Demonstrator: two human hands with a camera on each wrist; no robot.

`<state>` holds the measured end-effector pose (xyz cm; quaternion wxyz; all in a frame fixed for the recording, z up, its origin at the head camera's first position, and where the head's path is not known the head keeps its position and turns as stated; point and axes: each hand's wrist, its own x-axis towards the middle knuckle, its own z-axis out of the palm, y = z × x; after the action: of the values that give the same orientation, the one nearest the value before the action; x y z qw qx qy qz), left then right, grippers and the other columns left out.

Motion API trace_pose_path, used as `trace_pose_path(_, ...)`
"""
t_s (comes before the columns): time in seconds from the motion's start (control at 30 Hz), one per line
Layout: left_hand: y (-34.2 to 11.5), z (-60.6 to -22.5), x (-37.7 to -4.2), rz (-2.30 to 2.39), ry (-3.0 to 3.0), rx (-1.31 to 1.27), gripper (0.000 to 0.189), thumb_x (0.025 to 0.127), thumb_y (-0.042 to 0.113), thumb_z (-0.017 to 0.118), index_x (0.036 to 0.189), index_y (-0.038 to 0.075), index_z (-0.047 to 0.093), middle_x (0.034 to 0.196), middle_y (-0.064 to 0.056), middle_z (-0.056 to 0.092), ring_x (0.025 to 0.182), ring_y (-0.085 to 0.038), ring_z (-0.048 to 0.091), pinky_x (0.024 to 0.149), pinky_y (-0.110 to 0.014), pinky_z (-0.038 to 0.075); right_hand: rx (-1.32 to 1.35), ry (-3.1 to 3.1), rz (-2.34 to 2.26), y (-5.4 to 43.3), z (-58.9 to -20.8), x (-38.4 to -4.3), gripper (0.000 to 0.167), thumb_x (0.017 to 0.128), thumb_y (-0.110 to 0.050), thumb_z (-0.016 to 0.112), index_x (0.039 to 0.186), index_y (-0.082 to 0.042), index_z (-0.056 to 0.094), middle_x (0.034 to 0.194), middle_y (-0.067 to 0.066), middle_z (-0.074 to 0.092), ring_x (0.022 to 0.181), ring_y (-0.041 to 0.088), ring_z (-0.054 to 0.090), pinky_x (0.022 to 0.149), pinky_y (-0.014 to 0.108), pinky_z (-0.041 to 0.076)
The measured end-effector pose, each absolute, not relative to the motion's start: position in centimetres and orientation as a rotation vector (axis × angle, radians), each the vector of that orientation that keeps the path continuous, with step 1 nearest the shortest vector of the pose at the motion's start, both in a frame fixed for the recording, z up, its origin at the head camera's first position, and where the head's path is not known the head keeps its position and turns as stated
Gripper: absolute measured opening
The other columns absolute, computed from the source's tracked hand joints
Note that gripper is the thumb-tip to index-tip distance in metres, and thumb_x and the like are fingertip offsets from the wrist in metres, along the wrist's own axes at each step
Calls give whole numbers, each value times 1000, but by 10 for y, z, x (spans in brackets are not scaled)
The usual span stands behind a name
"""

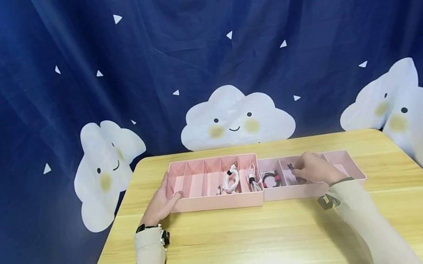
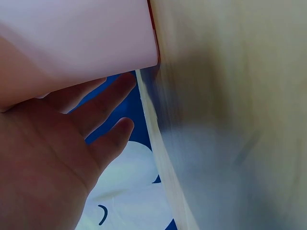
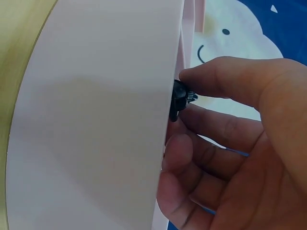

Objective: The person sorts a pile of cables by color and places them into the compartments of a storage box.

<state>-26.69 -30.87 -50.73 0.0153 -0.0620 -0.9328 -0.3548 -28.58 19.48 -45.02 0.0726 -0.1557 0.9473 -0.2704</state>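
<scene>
My left hand (image 1: 159, 206) rests at the left end of a pink divided box (image 1: 215, 202). Its fingers lie along the end wall with the thumb over the front rim; in the left wrist view the thumb is hidden behind the box. White cables (image 1: 230, 179) with black ties lie in that box's two right compartments. In a paler pink box (image 1: 290, 192) adjoining it, my right hand (image 1: 316, 169) pinches a black cable (image 1: 299, 179) over the middle section. The right wrist view shows its black end (image 3: 179, 97) between thumb and fingers, just above the wall.
A coiled black cable (image 1: 273, 179) with red parts lies in the paler box's left compartment. Both boxes stand end to end towards the back of a wooden table (image 1: 231, 246). Behind the table hangs a dark blue curtain (image 1: 190, 60) with clouds and triangles.
</scene>
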Motion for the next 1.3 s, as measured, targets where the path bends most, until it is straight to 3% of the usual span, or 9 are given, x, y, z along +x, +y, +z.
trace_pose_path(0.3, -309, -509, -268, -1088, -2895, -209, 96, 99, 38, 64, 167, 8, 4, 166, -30, 29, 151, -46, 37, 123, -61, 33, -445, 2867, -785, 197, -452, -286, 21, 93, -15, 67, 95, 1, 80, 88, 11, 79, 76, 18, 65, 80, 42, 58)
trace_pose_path(0.63, -311, -510, -270, -1093, -2888, -206, 95, 99, 39, 62, 167, 7, 5, 166, -29, 29, 150, -46, 38, 123, -61, 34, -459, 2885, -806, 200, -449, -282, 20, 94, -15, 66, 95, 0, 79, 87, 9, 78, 78, 19, 65, 80, 42, 58)
trace_pose_path(0.9, -310, -511, -270, -1099, -2887, -212, 95, 99, 39, 62, 167, 9, 3, 167, -28, 27, 151, -46, 36, 123, -61, 34, -503, 2905, -860, 208, -448, -275, 16, 95, -14, 66, 88, -5, 77, 67, 0, 63, 67, 16, 57, 65, 29, 47)
trace_pose_path(1.13, -310, -511, -269, -1132, -2880, -210, 96, 99, 38, 63, 168, 11, 3, 168, -27, 26, 152, -45, 35, 124, -61, 32, -551, 2944, -859, 215, -442, -264, 18, 94, -10, 66, 103, -2, 78, 86, 9, 75, 78, 19, 62, 71, 32, 51)
trace_pose_path(1.3, -309, -510, -269, -1128, -2879, -211, 96, 98, 39, 63, 167, 8, 4, 168, -27, 26, 151, -46, 36, 123, -62, 33, -575, 3050, -760, 219, -436, -253, 22, 94, -16, 68, 104, 1, 78, 92, 12, 79, 82, 21, 70, 76, 41, 57)
